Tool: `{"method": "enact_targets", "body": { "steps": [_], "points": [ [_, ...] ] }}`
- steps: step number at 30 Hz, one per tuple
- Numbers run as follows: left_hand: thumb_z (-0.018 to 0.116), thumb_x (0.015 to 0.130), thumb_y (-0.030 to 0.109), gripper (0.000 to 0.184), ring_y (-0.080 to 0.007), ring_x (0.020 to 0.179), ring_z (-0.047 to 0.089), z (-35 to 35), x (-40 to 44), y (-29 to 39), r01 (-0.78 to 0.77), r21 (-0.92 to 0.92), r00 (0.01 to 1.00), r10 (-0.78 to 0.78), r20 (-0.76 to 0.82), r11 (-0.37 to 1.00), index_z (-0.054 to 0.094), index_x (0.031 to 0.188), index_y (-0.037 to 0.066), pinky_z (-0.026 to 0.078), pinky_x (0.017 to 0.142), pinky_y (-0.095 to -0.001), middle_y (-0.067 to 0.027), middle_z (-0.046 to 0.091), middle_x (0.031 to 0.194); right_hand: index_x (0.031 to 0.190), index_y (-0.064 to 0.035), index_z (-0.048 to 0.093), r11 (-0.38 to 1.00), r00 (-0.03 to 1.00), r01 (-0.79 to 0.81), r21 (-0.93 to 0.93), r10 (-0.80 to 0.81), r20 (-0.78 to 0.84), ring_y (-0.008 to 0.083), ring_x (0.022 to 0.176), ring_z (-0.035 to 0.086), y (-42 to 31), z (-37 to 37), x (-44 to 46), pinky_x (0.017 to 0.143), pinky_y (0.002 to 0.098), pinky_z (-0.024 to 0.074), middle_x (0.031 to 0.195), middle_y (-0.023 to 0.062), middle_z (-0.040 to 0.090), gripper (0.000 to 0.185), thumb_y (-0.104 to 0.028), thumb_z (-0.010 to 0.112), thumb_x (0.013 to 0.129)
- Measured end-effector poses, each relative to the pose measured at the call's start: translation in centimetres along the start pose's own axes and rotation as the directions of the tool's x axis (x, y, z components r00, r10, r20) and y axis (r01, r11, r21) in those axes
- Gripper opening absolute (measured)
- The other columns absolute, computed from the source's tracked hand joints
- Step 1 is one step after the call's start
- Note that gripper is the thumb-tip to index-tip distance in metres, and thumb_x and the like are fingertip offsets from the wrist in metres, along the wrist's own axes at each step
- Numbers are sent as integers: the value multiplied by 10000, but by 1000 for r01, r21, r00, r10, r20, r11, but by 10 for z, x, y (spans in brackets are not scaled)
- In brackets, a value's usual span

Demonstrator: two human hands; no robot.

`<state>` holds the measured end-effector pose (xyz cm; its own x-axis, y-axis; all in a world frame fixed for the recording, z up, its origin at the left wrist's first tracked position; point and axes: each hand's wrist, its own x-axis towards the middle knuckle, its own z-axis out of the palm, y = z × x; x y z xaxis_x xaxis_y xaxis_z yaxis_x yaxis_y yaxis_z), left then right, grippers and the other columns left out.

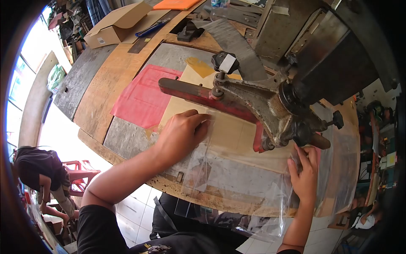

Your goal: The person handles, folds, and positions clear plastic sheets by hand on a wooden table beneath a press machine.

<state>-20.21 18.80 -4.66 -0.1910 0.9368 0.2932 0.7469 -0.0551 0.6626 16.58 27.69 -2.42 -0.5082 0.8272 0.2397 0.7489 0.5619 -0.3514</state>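
A clear plastic sheet (241,186) lies over the table's near part and hangs off its front edge. My left hand (182,133) is closed, its fingers curled at the sheet's left edge, apparently pinching it. My right hand (303,173) rests on the right side of the sheet with thumb and fingers apart, fingertips close to the machine's lower end. Under the plastic lies a beige board (228,131). Above it sits a metal press head (253,97) with a long red-sided bar (190,92) and black knobs.
A pink sheet (146,95) lies left of the board. Farther back are an opened cardboard box (114,25), a blue tool (152,28), an orange folder (175,4) and a dark metal block (190,32). A person (44,178) bends down at lower left beside a red stool (82,171).
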Motion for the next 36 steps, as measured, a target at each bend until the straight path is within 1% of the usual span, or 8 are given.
{"method": "enact_targets", "body": {
  "steps": [6, 8, 11, 21, 23, 30, 32, 36],
  "points": [
    [690, 922, 123, 199, -406, 801, 702, 0, -1, -1, -3, -3, 1000, 3, -12, 1000, 770, 1072, 19, 568, 741, -474, -196, 710, 913, 1381, 11, 643, 999, 1000, 14, -32, -14, -1, 363, 1108, 565, -1, -1, 0, 983, 446, 478, 1165, 180, 545, 536, -192, 761, 899],
    [709, 925, 104, 232, -281, 722, 722, 0, -2, -1, 12, -3, 1000, -12, -22, 1000, 769, 1127, 6, 579, 695, -390, -165, 717, 876, 1386, 10, 640, 1000, 1000, 22, -15, -22, -8, 365, 1117, 560, 1, 0, -1, 986, 452, 476, 1166, 184, 544, 546, -194, 765, 896],
    [715, 924, 104, 245, -274, 750, 736, -1, -2, -2, 35, -16, 999, -35, -13, 999, 763, 1138, -6, 586, 719, -376, -176, 740, 927, 1382, 13, 642, 1000, 1000, 19, -19, -20, -8, 366, 1122, 557, 3, 1, -1, 986, 452, 476, 1167, 187, 540, 546, -195, 769, 894],
    [718, 919, 122, 287, -273, 759, 731, -7, -2, 3, 109, -37, 994, -107, 35, 993, 753, 1175, -5, 585, 736, -379, -176, 745, 935, 1375, 11, 649, 1000, 1000, 13, -26, -13, -24, 354, 1139, 549, -1, 1, -1, 985, 446, 479, 1182, 177, 531, 544, -196, 780, 889],
    [679, 934, 132, 247, -414, 792, 700, -7, -1, 6, 89, -59, 996, -88, 12, 994, 755, 1110, -22, 555, 738, -468, -219, 710, 892, 1374, 10, 650, 1000, 1000, 1, -25, -2, -20, 349, 1139, 547, -1, 1, -2, 987, 440, 480, 1181, 171, 528, 545, -197, 784, 887],
    [662, 939, 134, 251, -415, 810, 698, -10, -1, 7, 112, -64, 993, -110, 40, 992, 757, 1117, -15, 555, 754, -473, -221, 709, 902, 1365, 8, 658, 1000, 1000, -4, -21, 3, -13, 344, 1127, 551, -2, 1, 0, 986, 433, 481, 1168, 165, 530, 534, -187, 787, 884],
    [658, 939, 138, 253, -419, 823, 695, -11, -1, 8, 102, -29, 994, -101, 46, 994, 758, 1114, -15, 556, 763, -474, -224, 709, 912, 1360, 9, 662, 1000, 1000, 7, -25, -8, -28, 342, 1126, 552, -4, 0, 1, 986, 433, 481, 1168, 164, 532, 532, -179, 791, 879],
    [672, 927, 138, 240, -397, 802, 709, -8, 0, 6, 68, -48, 998, -67, 21, 997, 759, 1093, -12, 569, 756, -457, -208, 717, 891, 1361, 9, 660, 1000, 999, 14, -21, -15, -31, 341, 1121, 554, -2, 0, 0, 985, 431, 480, 1173, 165, 533, 536, -171, 794, 874]
  ]
}}
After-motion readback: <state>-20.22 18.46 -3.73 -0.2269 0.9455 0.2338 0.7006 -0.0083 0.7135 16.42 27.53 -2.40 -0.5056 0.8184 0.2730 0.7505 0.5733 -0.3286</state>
